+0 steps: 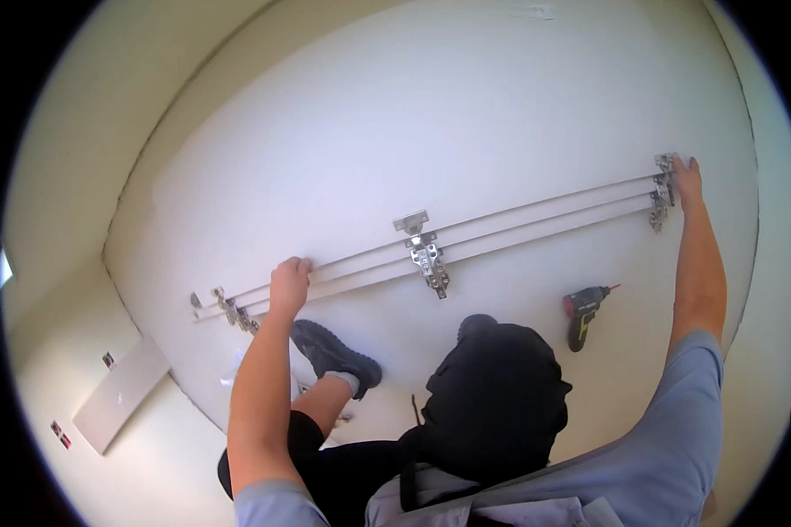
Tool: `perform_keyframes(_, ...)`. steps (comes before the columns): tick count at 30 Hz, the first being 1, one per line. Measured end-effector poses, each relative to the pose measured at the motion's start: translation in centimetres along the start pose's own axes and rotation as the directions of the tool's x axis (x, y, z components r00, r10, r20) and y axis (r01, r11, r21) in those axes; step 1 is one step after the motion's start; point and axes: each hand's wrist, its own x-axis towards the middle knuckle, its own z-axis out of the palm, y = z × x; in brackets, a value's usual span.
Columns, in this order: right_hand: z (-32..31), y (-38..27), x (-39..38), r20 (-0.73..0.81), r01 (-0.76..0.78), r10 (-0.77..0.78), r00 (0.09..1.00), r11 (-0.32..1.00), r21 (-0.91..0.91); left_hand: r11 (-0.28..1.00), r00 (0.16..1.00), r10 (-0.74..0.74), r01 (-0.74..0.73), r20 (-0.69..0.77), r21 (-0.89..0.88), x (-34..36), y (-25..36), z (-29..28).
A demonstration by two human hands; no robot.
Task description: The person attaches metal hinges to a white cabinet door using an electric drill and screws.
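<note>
Three long white strips (545, 218) lie side by side across the pale floor, with metal hinges at the left (235, 309), middle (426, 255) and right (664, 193). My left hand (290, 283) is closed over the upper strip between the left and middle hinges. At the far right end, my right hand (687, 180) grips the strips beside that hinge, its fingertips partly hidden. A cordless drill (582, 312) with a bit fitted lies below the strips, left of my right forearm.
My dark shoe (330, 351) is just below the strips. A black cloth shape (497, 395) fills the lower middle. At the left, a pale board (121, 395) rests near the wall (53, 325), which has small openings (61, 434). A wall edge curves along the right.
</note>
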Motion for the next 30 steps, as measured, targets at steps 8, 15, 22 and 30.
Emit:
perform_keyframes(8, -0.9, -3.6, -2.0, 0.374, -0.285, 0.212, 0.903, 0.947, 0.15, 0.997, 0.997, -0.071, 0.071, 0.013, 0.006, -3.1, 0.3, 0.5)
perform_keyframes(15, 0.7, -2.6, -2.1, 0.266, -0.156, 0.109, 0.958, 0.974, 0.165, 0.991, 0.992, -0.118, 0.114, 0.05, 0.068, -2.6, 0.8, -0.4)
perform_keyframes(22, -3.1, 0.3, 0.2, 0.059, -0.02, 0.044, 0.997, 0.936, -0.351, 0.99, 0.992, 0.021, -0.038, 0.124, 0.133, 1.2, 1.1, 2.1)
perform_keyframes(30, -0.7, 0.9, -30.1, -0.044, 0.057, -0.061, 0.997, 0.994, -0.09, 0.891, 0.835, -0.156, 0.35, 0.528, -0.29, -3.5, 3.6, -2.9)
